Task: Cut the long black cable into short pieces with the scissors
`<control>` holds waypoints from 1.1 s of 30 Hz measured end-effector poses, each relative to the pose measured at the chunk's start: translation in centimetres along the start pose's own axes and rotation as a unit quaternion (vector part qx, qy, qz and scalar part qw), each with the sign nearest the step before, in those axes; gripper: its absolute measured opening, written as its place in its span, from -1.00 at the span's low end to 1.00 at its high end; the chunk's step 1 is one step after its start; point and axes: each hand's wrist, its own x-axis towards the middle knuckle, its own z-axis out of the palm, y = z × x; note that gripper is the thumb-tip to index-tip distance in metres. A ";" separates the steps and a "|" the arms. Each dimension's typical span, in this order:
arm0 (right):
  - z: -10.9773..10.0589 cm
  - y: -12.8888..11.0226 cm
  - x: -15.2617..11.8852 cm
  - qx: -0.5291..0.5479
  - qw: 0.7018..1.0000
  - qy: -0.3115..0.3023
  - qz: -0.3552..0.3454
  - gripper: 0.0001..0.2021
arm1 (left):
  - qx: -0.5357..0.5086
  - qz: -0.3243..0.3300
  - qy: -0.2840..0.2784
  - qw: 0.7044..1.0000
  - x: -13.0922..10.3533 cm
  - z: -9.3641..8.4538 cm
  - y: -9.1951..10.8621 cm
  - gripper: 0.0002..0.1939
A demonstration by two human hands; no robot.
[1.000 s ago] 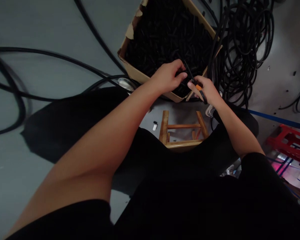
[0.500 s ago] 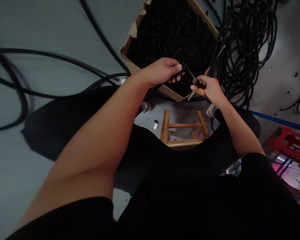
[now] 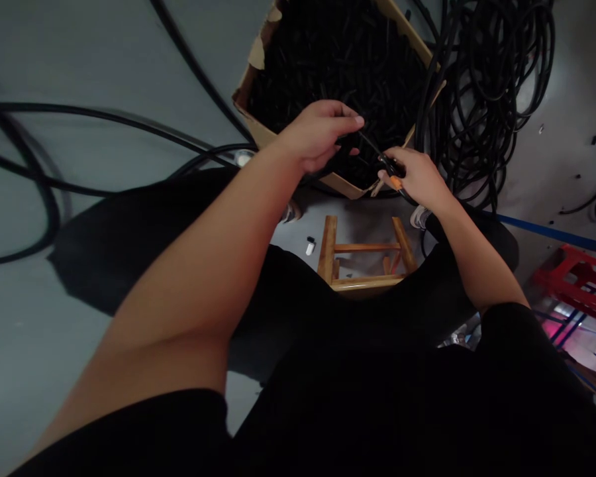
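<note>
Over the near edge of the cardboard box [image 3: 258, 128], my left hand [image 3: 322, 132] is closed with thumb and fingers around a black cable [image 3: 346, 142], which barely stands out from the dark contents behind. My right hand [image 3: 417, 173] grips a slim tool with black-and-orange handles [image 3: 396, 183]. Its thin dark front end points up and left, close to my left fingertips. Whether it touches the cable I cannot tell. Short black pieces [image 3: 338, 66] fill the box.
Coiled black cable [image 3: 496, 86] hangs at the box's right side. More cable [image 3: 104, 118] loops across the floor on the left. A wooden stool [image 3: 367, 285] is beneath me; a red plastic stool [image 3: 576, 278] stands at right. A small white item [image 3: 310, 248] lies on the floor.
My left fingers have shifted slightly up and loosened apart somewhat. The tool in my right hand has tilted and drawn slightly left; its front end shows less clearly.
</note>
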 end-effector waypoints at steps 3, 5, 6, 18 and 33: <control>-0.3 0.0 -0.2 -0.012 1.000 0.000 -0.004 -0.66 | -0.003 -0.001 0.001 1.000 -0.2 0.1 0.4 -0.76; -0.4 0.0 -0.3 -0.023 1.000 -0.004 -0.003 -0.67 | -0.004 -0.005 -0.002 1.000 -0.4 0.0 0.6 -0.77; -0.5 0.0 -0.4 -0.029 1.000 -0.008 -0.003 -0.67 | -0.002 -0.009 -0.003 1.000 -0.4 -0.1 0.7 -0.77; 0.1 -0.5 0.2 0.097 0.994 0.003 0.044 -0.62 | 0.086 0.063 0.014 0.994 -0.1 0.7 -0.5 -0.72; 1.4 -0.4 0.7 0.148 0.985 0.021 0.084 -0.29 | 0.130 0.124 0.003 0.984 -0.8 2.0 -1.6 -0.79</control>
